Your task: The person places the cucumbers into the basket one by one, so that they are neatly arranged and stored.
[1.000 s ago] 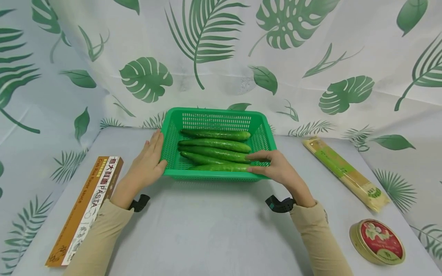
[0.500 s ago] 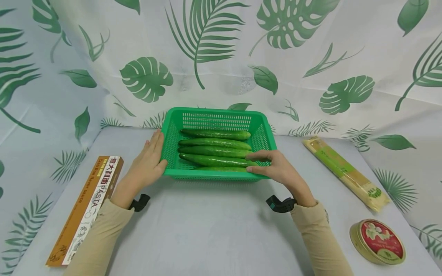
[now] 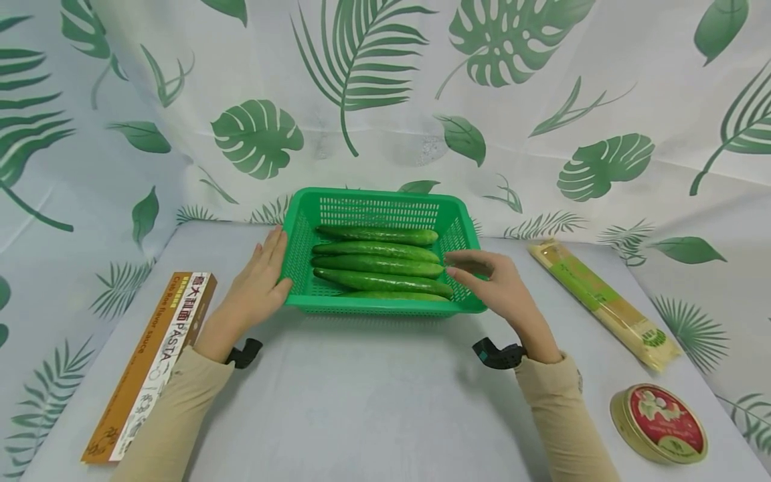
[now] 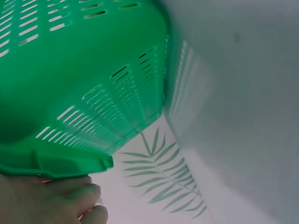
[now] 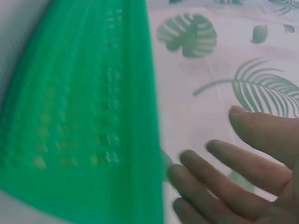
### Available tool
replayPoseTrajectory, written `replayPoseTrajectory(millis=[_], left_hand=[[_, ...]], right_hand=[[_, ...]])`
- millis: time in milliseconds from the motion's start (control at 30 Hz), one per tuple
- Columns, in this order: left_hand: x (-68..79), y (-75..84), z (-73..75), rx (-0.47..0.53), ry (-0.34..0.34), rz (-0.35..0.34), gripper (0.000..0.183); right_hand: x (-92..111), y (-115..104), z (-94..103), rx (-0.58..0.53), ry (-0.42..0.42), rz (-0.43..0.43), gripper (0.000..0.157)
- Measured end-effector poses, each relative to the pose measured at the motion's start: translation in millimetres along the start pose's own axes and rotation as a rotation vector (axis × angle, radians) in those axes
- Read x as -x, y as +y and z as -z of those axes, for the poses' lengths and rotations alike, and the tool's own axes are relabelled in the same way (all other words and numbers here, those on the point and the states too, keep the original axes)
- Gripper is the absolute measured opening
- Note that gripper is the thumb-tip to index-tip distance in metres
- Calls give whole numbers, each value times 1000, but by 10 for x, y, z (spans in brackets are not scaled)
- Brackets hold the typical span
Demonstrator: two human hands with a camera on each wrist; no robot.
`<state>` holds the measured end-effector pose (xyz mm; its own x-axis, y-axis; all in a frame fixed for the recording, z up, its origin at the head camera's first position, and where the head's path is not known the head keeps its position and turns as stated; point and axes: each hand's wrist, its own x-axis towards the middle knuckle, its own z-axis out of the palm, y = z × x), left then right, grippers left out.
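Note:
A green plastic basket (image 3: 373, 305) stands on the table with several cucumbers (image 3: 379, 266) lying side by side in it. Against the basket's left side rests my left hand (image 3: 255, 284), its fingers straight along the rim. The left wrist view shows those fingers (image 4: 70, 198) at the underside of the basket's rim. Over the basket's right end is my right hand (image 3: 496, 281), holding nothing, thumb and fingers apart. Its fingertips are close to the cucumbers' right ends. In the right wrist view, loosely bent fingers (image 5: 224, 186) show beyond the basket's perforated wall (image 5: 70, 116).
On the left lies a long pasta box (image 3: 150, 368). A packet of noodles (image 3: 602, 301) lies at the right, with a round red and gold tin (image 3: 659, 423) nearer the front. A leaf-printed curtain (image 3: 385, 134) hangs behind the basket.
The cucumber second from the front was let go and now lies beside the others, shifted slightly back. My right hand has risen and moved right, off the cucumbers. My left hand stays put.

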<state>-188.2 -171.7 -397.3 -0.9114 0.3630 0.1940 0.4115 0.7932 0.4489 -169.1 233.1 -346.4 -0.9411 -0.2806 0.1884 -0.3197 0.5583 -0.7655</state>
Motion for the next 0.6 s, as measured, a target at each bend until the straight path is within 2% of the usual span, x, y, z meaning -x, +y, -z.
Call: replayPoseTrajectory(millis=[200,333,467,600], left_hand=[[-7,-27,12,29,-10,9,76],[5,-33,64,14,-23,2,71],[31,-92,160,-40,12,-7,67],[62,-206,259,-123,91,34,64]], right_hand=[[8,22,156,273,337,250,39],[-3,102,272,424,491,357,50],[-3,239,388,533,523,356,61],[27,391,467,598,453,248,69]])
